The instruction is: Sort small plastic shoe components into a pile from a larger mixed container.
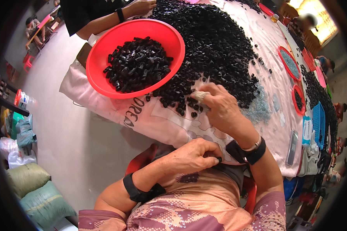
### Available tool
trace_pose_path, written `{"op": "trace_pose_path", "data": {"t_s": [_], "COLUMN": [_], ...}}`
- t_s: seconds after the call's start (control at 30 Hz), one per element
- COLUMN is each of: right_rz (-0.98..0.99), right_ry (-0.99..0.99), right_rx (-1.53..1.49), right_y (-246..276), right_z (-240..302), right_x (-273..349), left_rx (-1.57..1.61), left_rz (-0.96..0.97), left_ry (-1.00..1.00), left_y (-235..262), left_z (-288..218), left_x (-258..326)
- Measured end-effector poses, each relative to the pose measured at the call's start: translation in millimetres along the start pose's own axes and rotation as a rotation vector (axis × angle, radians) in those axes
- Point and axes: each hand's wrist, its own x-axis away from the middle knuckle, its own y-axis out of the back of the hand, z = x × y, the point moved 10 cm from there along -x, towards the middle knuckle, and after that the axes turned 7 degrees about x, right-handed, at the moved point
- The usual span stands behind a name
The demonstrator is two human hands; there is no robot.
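Observation:
My left hand (198, 156) is closed near my lap at the table's near edge, its thumb and fingers pinching a small black plastic cap (219, 159). Farther forward, my right hand (221, 107) is over the near edge of a big pile of black plastic caps (208, 42). Pale tape wraps one of its fingers. The fingers are curled down together among the loose caps, and what they pinch is hidden. Left of the pile, a red basin (94, 75) holds many more black caps.
Small clear pieces (260, 106) lie right of the pile on the pink tablecloth (158, 127). A phone (292, 146), a blue basket (319, 123) and red trays (298, 100) stand farther right. Beyond the basin is another person's arm (108, 21). Stuffed sacks (46, 202) lie at left.

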Motion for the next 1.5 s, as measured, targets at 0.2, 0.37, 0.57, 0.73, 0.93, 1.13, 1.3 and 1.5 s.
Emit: {"op": "trace_pose_path", "data": {"t_s": [0.2, 0.37, 0.57, 0.73, 0.93, 1.13, 1.3, 1.5], "right_rz": [-0.065, -0.063, -0.024, 0.062, -0.037, -0.143, -0.019, -0.006], "right_ry": [-0.053, -0.100, 0.053, 0.152, 0.122, -0.065, -0.321, -0.212], "right_rx": [-0.066, -0.194, -0.055, 0.090, 0.012, -0.122, -0.307, -0.289], "right_y": [17, 15, 4, -4, 16, 31, 28, 28], "right_z": [-17, -23, 15, 22, 14, -14, -32, -13], "right_x": [34, 24, -15, 0, 40, 75, 87, 54], "left_rx": [-0.091, -0.064, -0.055, -0.078, -0.098, -0.108, -0.102, -0.081], "left_rz": [0.004, 0.008, 0.024, 0.004, 0.026, 0.049, 0.050, 0.055], "left_ry": [-0.019, 0.027, -0.020, -0.046, -0.017, 0.005, -0.016, -0.009], "left_y": [0, -4, -5, -1, -4, -7, -7, -9], "left_z": [-2, 4, -2, -5, -3, 0, 3, 2], "left_x": [-1, -1, -2, -1, -1, -2, -2, -2]}}
